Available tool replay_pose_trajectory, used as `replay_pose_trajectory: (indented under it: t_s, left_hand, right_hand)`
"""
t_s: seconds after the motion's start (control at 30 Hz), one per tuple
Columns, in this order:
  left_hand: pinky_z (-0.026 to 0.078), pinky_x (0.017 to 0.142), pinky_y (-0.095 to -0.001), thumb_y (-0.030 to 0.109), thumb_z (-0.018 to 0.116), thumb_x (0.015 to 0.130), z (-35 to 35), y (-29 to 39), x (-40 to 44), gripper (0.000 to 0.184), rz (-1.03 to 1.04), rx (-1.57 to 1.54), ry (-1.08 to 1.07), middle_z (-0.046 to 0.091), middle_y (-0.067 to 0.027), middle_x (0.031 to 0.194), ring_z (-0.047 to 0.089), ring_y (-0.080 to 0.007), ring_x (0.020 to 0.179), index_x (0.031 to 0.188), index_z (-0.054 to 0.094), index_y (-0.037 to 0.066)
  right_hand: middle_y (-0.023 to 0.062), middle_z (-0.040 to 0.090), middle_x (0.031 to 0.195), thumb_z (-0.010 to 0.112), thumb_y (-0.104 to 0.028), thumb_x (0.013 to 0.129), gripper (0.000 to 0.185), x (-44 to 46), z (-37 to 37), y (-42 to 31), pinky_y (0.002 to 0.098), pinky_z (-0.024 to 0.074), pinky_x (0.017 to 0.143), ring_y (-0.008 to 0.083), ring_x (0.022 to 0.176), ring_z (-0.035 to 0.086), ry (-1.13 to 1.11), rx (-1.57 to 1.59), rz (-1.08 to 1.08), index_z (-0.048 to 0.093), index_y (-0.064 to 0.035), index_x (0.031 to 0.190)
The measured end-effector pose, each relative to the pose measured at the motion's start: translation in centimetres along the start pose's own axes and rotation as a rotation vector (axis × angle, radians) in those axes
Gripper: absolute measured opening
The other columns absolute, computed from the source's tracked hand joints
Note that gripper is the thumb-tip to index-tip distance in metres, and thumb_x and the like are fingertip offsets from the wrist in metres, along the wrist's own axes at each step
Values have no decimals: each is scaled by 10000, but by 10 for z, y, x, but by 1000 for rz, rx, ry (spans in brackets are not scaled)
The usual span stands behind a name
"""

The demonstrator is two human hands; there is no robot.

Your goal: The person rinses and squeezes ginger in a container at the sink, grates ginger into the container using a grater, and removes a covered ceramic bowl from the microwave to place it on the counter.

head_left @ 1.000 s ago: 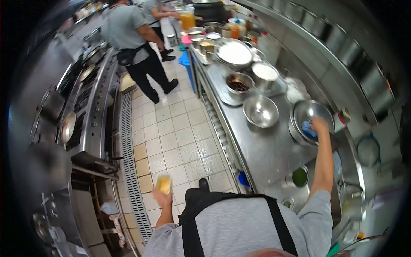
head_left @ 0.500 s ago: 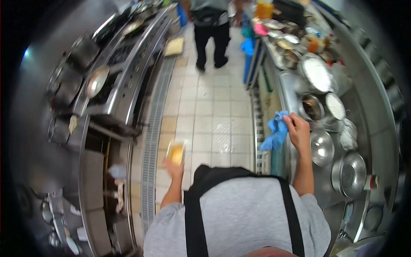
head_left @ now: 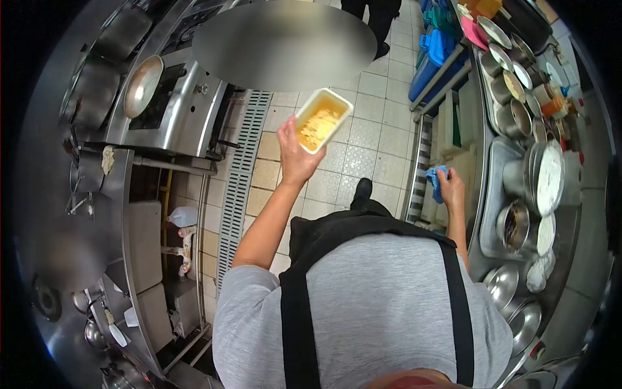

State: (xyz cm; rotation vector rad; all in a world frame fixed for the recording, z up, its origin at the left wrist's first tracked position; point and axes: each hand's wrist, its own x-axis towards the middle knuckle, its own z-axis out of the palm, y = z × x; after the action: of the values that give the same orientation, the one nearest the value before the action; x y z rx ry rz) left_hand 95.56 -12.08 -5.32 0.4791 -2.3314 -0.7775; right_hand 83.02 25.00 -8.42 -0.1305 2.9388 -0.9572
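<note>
My left hand (head_left: 300, 160) is closed around the near end of a small white rectangular container (head_left: 339, 99), held out in front above the floor. Pale yellow pieces (head_left: 319, 126) sit in an amber liquid inside it. Low at my right side, beside the counter, my right hand (head_left: 455, 189) grips a crumpled blue cloth (head_left: 435, 182). Part of the cloth is hidden by the fingers.
A frying pan (head_left: 144, 87) rests on the stove at left. A floor drain grate (head_left: 245, 152) runs alongside. At right, the steel counter carries a tray (head_left: 487, 223) with pots, and metal bowls (head_left: 502, 285). Another person's dark-clothed legs (head_left: 382, 23) stand ahead.
My left hand has lifted the container and brought it forward and right. My right hand has lowered slightly, with the cloth more bunched. The view has shifted, and a grey blur covers the area ahead.
</note>
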Motion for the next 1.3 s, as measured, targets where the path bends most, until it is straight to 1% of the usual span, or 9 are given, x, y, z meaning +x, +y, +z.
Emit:
replay_pose_trajectory:
  t_s: [0.17, 0.33, 0.5, 0.6, 0.73, 0.83, 0.9, 1.07, 1.3]
  left_hand:
    - [378, 944, -427, 107, 740, 574, 35, 5, 65, 872, 103, 10, -111, 357, -267, 1195, 387, -416, 1119, 1301, 283, -48]
    - [287, 1033, -455, 217, 762, 587, 96, -67, 81, 894, -302, 153, -21, 397, -258, 1262, 320, -412, 1226, 1312, 312, -51]
    - [222, 1061, -491, 443, 726, 632, 126, -222, 0, 953, -688, 613, -221, 362, -311, 1306, 300, -425, 1250, 1290, 322, -116]
    - [252, 1024, -511, 470, 740, 609, 112, -264, -11, 996, -759, 575, -34, 356, -325, 1272, 331, -463, 1181, 1275, 303, -127]
    - [233, 1029, -510, 462, 735, 621, 132, -282, 110, 984, -741, 456, -187, 345, -324, 1278, 317, -464, 1187, 1288, 296, -114]
    - [185, 1046, -508, 445, 730, 640, 153, -256, 218, 965, -672, 386, -301, 331, -316, 1295, 279, -450, 1222, 1314, 282, -80]
    - [146, 1064, -503, 412, 729, 658, 195, -239, 309, 942, -425, 194, -265, 340, -296, 1302, 255, -429, 1256, 1335, 268, -55]
    - [326, 971, -409, 327, 760, 649, 281, -83, 536, 860, -286, -163, -267, 405, -243, 1194, 400, -365, 1129, 1287, 339, -69]
    - [347, 956, -379, 271, 767, 650, 386, 11, 668, 825, -283, -507, -348, 405, -214, 1140, 418, -346, 1100, 1274, 349, -71]
  right_hand:
    - [216, 606, 796, 660, -326, 779, 372, 100, 14, -21, 389, 452, 667, 332, 750, 604, -208, 14, 6, 547, 14, 880]
    - [206, 627, 876, 682, -322, 760, 418, 207, 25, -86, 375, 473, 708, 323, 809, 622, -283, 122, -157, 532, -4, 987]
    - [242, 622, 922, 655, -418, 747, 492, 323, 80, -116, 419, 471, 753, 381, 869, 609, -219, 28, -199, 577, -4, 1002]
    - [253, 617, 929, 626, -418, 765, 474, 370, 111, -115, 443, 465, 773, 405, 886, 594, -254, -27, -130, 593, -6, 997]
    - [256, 616, 907, 613, -407, 781, 439, 409, 135, -125, 445, 461, 760, 410, 875, 594, -180, 55, -41, 590, 0, 941]
    - [250, 612, 867, 620, -401, 787, 424, 447, 146, -155, 433, 459, 730, 387, 832, 603, -148, 156, 14, 572, 8, 891]
    - [183, 599, 782, 616, -322, 821, 337, 481, 168, -169, 363, 461, 681, 258, 742, 594, -89, 357, 12, 554, 6, 863]
    - [66, 560, 798, 628, -143, 825, 224, 535, 151, -293, 297, 455, 598, 125, 715, 545, -38, 963, -102, 509, -17, 967]
    - [135, 515, 853, 672, -76, 694, 330, 684, 122, -326, 339, 467, 576, 302, 700, 550, 348, 504, -739, 487, -55, 965]
